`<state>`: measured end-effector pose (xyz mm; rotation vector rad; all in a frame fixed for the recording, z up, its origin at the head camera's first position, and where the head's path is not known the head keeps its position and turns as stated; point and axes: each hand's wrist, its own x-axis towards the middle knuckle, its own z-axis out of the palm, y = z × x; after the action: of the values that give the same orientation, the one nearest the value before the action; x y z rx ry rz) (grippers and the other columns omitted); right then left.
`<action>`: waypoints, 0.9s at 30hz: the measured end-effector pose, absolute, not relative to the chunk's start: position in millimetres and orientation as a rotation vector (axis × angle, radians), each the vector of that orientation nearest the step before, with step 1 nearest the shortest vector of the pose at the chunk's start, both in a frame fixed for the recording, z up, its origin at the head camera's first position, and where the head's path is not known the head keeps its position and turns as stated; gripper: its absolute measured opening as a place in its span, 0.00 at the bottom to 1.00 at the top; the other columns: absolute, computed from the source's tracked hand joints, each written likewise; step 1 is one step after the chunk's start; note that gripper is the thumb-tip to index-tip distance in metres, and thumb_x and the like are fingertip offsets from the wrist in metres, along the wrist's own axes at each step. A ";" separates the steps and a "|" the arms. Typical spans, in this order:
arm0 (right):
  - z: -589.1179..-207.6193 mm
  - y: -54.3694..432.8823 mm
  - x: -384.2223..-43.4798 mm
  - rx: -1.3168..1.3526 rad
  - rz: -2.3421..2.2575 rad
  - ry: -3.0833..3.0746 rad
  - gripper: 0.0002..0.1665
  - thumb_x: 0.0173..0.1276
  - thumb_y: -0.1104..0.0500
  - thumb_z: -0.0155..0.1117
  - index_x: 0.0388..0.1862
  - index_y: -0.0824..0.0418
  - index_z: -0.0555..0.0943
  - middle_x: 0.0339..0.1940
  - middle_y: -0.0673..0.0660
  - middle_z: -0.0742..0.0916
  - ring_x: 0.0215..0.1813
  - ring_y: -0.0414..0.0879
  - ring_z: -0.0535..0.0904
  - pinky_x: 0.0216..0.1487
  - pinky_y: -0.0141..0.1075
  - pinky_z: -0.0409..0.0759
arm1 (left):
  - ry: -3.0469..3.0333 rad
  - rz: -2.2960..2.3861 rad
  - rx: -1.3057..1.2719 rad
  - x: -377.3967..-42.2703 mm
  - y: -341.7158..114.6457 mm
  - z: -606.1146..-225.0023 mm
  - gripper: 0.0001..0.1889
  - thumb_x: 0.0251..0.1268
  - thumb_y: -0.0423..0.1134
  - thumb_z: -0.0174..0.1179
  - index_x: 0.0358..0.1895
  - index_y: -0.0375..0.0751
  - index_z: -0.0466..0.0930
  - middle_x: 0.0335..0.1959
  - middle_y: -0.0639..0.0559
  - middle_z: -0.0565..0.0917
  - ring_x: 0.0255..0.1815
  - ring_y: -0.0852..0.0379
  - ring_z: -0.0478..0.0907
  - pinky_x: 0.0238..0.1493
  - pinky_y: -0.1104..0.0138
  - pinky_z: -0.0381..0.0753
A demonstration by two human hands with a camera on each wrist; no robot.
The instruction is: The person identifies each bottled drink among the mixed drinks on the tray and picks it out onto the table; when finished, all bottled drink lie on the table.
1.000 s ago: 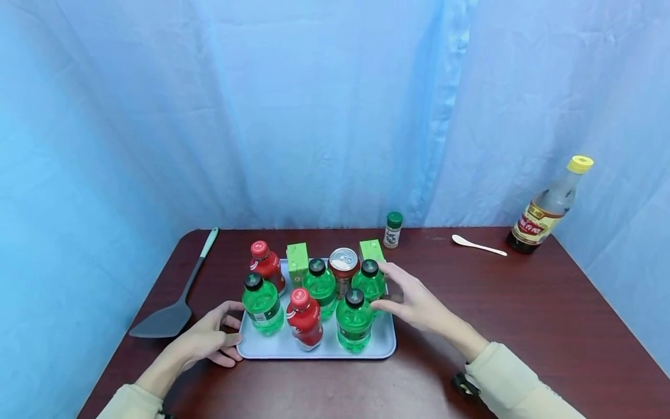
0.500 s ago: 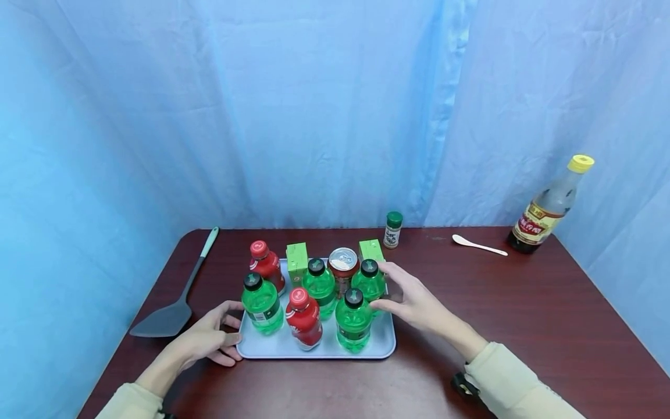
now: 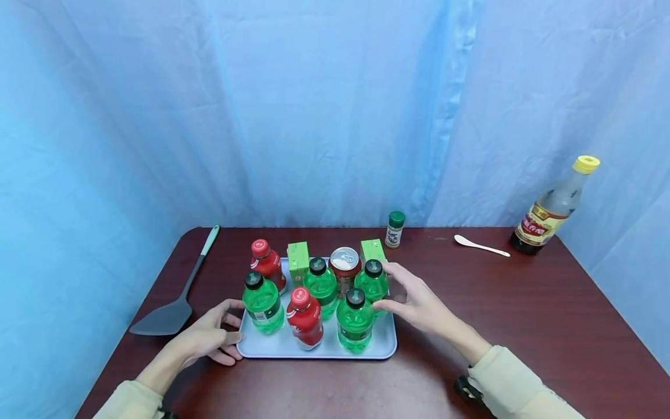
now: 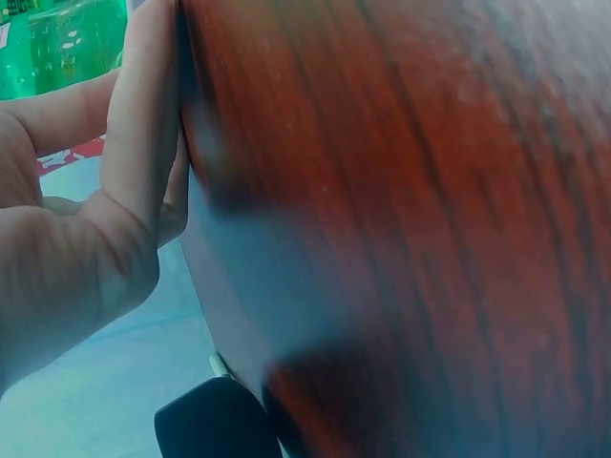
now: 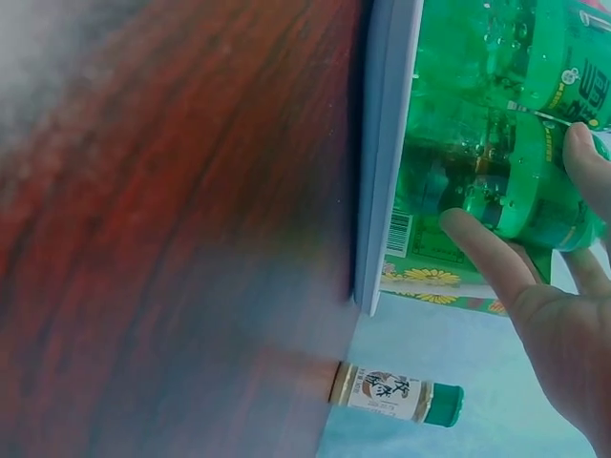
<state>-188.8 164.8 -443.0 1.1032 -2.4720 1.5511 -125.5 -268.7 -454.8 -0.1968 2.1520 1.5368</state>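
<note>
A pale blue tray [image 3: 277,351] bears green soda bottles with black caps, red-capped bottles, green drink cartons [image 3: 298,259] and a can [image 3: 344,265]. My left hand [image 3: 206,334] rests at the tray's left end, its fingertips touching the rim beside a green bottle [image 3: 263,305]. At the back right of the tray, my right hand [image 3: 421,302] holds a green soda bottle [image 3: 373,283] between thumb and fingers. The bottle stands upright behind another green bottle [image 3: 355,323]. In the right wrist view its lower part shows close to the tray's rim [image 5: 382,143].
A dark spatula [image 3: 166,317] with a mint handle lies at the left. Behind the tray stands a green-capped seasoning jar [image 3: 395,230]. To the right are a white spoon [image 3: 481,247] and a tall yellow-capped sauce bottle [image 3: 544,218]. Blue curtains [image 3: 335,116] hang round the table.
The green bottle in my right hand has shifted very slightly to the right, together with the hand. My left hand and the other drinks stay in place.
</note>
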 end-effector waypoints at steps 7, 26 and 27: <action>-441.1 166.8 -187.5 1.124 1.615 -2.438 0.42 0.61 0.64 0.76 0.73 0.52 0.70 0.65 0.51 0.78 0.56 0.48 0.81 0.47 0.42 0.87 | 2.138 1.537 -0.196 -126.2 -269.5 -455.6 0.35 0.67 0.26 0.60 0.74 0.37 0.55 0.52 0.33 0.71 0.28 0.39 0.85 0.28 0.49 0.88; -400.7 206.1 -183.8 0.979 1.545 -2.469 0.41 0.62 0.62 0.77 0.72 0.46 0.70 0.63 0.48 0.79 0.61 0.45 0.79 0.42 0.41 0.88 | 2.092 1.566 -0.189 -126.0 -272.0 -453.9 0.36 0.67 0.27 0.61 0.74 0.36 0.54 0.53 0.33 0.72 0.30 0.39 0.86 0.31 0.49 0.88; -399.6 209.7 -184.2 0.968 1.539 -2.467 0.42 0.62 0.63 0.77 0.72 0.47 0.70 0.63 0.48 0.79 0.61 0.45 0.79 0.42 0.41 0.88 | 2.091 1.567 -0.181 -126.2 -272.1 -454.1 0.36 0.67 0.27 0.62 0.74 0.35 0.54 0.53 0.33 0.71 0.30 0.39 0.86 0.31 0.49 0.88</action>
<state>-184.2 209.7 -399.6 0.9685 -2.4668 1.5388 -126.2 -272.1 -454.1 -0.1807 2.0908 1.5671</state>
